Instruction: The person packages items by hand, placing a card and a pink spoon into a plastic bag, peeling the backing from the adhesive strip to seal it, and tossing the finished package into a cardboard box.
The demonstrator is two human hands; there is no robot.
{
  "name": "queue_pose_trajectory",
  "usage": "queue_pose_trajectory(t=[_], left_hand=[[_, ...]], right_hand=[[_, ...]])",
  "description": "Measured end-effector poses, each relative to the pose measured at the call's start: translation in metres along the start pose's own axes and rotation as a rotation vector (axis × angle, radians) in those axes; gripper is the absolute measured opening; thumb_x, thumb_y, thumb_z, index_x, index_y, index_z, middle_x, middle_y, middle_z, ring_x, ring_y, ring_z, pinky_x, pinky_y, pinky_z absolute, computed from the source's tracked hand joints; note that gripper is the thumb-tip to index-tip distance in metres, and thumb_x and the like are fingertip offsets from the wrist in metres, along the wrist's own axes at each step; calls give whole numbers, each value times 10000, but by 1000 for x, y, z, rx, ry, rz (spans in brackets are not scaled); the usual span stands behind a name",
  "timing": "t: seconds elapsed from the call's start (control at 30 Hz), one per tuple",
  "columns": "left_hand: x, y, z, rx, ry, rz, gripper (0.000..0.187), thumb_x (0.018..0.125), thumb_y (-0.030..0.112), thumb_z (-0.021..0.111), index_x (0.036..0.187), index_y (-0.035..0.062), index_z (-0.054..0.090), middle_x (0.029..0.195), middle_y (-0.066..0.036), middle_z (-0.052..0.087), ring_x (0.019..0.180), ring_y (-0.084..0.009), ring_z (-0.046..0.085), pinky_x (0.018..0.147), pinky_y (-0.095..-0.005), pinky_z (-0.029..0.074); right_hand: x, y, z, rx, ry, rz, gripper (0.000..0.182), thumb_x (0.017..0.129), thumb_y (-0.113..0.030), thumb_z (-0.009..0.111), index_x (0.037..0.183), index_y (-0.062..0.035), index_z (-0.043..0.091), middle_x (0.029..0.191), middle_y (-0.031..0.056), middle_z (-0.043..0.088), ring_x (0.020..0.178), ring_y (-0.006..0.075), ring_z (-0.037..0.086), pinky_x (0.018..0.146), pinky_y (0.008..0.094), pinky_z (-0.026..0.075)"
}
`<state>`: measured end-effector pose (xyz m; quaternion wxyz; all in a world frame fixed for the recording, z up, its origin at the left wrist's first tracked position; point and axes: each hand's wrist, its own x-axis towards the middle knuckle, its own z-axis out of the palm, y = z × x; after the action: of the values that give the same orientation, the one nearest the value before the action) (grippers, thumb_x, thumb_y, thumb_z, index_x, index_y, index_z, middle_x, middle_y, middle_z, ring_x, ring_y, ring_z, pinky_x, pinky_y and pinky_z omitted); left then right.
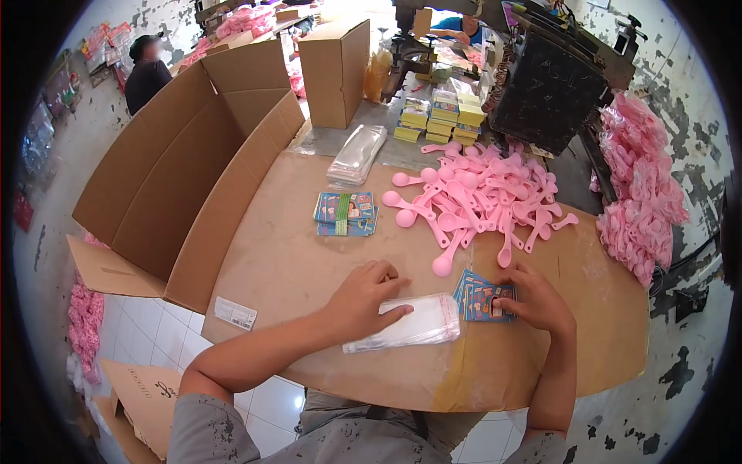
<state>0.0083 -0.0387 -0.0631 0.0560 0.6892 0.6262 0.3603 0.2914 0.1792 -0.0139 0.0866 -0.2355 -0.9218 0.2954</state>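
Observation:
My left hand (365, 300) is above a stack of clear plastic bags (413, 323), its thumb stretched over their upper edge and its fingers loosely bent and apart. Nothing shows in its grasp. My right hand (535, 297) is at a small fanned pile of blue printed cards (479, 300), the thumb on the top card and the fingers curled at the pile's far right edge. Beyond the cards lies a large heap of pink plastic scoops (471, 193). A banded bundle of blue cards (344, 214) lies farther left on the cardboard-covered table (294, 278).
A big open cardboard box (185, 162) stands along the left side. More plastic bags (358, 155), card stacks (440, 116), an upright carton (334, 73) and a black machine box (549, 89) are behind. Pink bagged items (638, 185) hang right. Two other people are farther back.

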Motion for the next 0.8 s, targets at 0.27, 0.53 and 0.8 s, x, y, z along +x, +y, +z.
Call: queue_pose_trajectory(t=[0.27, 0.53, 0.8], left_hand=[[4, -2, -1, -96, -134, -45, 282, 842, 208, 835, 1077, 85, 738, 977, -87, 636, 931, -277, 631, 840, -405, 498], [16, -6, -1, -161, -277, -83, 289, 852, 184, 837, 1093, 72, 724, 936, -89, 660, 869, -244, 660, 752, -378, 532], [7, -10, -3, -377, -155, -207, 142, 903, 95, 801, 976, 41, 692, 863, -52, 709, 731, -126, 649, 660, -284, 523]], right_hand=[[2, 7, 0, 162, 34, 121, 287, 828, -50, 810, 1066, 35, 674, 928, 120, 672, 862, 240, 673, 800, 379, 545], [0, -31, 15, 544, 104, 36, 232, 920, -87, 756, 1123, 3, 685, 987, 108, 706, 934, 144, 679, 812, 302, 540], [14, -43, 59, 0, 32, -428, 182, 835, -93, 781, 1009, -55, 744, 941, 84, 663, 846, 259, 646, 815, 390, 526]])
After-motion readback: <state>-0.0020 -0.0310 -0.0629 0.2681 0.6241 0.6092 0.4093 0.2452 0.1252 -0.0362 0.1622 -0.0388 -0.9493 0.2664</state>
